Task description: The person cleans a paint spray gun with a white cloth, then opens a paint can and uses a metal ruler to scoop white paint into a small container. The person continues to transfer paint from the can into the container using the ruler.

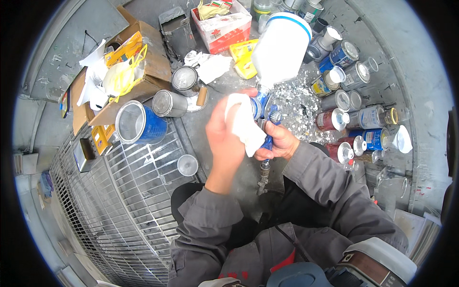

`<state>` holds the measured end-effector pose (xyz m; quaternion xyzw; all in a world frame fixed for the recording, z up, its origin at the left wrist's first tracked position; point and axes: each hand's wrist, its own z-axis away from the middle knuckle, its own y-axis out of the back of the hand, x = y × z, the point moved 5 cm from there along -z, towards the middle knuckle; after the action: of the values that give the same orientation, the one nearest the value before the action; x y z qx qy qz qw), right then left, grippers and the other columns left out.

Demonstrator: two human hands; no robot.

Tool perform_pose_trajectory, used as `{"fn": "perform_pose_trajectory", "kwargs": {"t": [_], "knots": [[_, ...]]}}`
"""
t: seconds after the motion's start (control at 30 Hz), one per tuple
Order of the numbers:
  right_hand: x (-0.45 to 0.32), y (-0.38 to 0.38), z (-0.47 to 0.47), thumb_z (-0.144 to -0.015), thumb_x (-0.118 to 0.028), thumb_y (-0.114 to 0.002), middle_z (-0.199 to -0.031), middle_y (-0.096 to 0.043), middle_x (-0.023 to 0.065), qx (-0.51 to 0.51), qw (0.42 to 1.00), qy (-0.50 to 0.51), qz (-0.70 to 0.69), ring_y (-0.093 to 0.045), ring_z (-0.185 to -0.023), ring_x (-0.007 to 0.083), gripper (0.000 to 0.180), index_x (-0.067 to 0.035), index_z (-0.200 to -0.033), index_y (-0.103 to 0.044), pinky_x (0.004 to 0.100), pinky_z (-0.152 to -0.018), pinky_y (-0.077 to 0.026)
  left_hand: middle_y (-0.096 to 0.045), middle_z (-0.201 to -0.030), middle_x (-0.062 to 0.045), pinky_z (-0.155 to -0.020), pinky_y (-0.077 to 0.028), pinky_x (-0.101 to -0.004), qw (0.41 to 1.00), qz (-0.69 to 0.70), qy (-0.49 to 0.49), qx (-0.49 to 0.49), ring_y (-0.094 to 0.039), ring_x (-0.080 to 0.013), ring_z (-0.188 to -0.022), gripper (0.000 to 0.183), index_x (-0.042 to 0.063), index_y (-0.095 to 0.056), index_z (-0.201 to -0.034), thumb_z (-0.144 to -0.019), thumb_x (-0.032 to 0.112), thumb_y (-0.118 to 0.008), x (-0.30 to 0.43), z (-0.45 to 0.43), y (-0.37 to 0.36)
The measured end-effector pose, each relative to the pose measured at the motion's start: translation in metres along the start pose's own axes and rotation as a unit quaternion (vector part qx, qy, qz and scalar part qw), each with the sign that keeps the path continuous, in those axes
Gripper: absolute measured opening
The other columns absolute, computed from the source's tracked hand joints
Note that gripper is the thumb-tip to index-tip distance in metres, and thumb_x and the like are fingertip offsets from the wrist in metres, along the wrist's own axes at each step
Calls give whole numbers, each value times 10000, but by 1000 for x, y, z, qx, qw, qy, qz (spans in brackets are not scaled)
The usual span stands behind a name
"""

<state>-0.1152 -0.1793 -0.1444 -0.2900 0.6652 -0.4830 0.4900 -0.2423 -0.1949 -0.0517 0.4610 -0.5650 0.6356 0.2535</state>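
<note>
A blue paint spray gun (265,104) is held upright in front of me, with a large white gravity cup (281,48) on top. My right hand (281,140) grips the gun by its handle, fingers wrapped around it. In my left hand (224,140) is a white wiping cloth or paper (245,123), folded over the fingers and up against the ribbed front of the gun. The cloth hides part of the nozzle. Below the handle hangs a metal hose fitting (264,175). A light mist blurs the area under my hands.
Paint cans and red bottles (331,119) line the right wall. At left, a blue-labelled can (143,122) stands by a metal floor grating (132,201) with a clear plastic lid (187,165). Beyond are an open cardboard box (154,53) and a red-white carton (224,30).
</note>
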Motion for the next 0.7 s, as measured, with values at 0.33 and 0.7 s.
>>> {"fn": "perform_pose_trajectory", "kwargs": {"t": [0.33, 0.7], "knots": [[-1, -4, 8, -1056, -451, -652, -1111, -710, 135, 111, 986, -14, 120, -559, -569, 170, 580, -14, -1430, -577, 304, -529, -445, -741, -1212, -97, -793, -572, -259, 997, -51, 20, 46, -683, -139, -1030, 325, 2, -655, -1294, -1002, -59, -527, 6, 7, 9], [-38, 6, 25, -1065, -474, -623, -1315, -672, 215, 63, 984, -20, 167, -587, -656, 162, 698, 29, -1526, -479, 286, -599, -490, -698, -1176, -66, -900, -542, -304, 990, -45, -19, 136, -662, -144, -1036, 362, 6, -630, -1361, -1152, 269, -497, 19, -20, 66]]}}
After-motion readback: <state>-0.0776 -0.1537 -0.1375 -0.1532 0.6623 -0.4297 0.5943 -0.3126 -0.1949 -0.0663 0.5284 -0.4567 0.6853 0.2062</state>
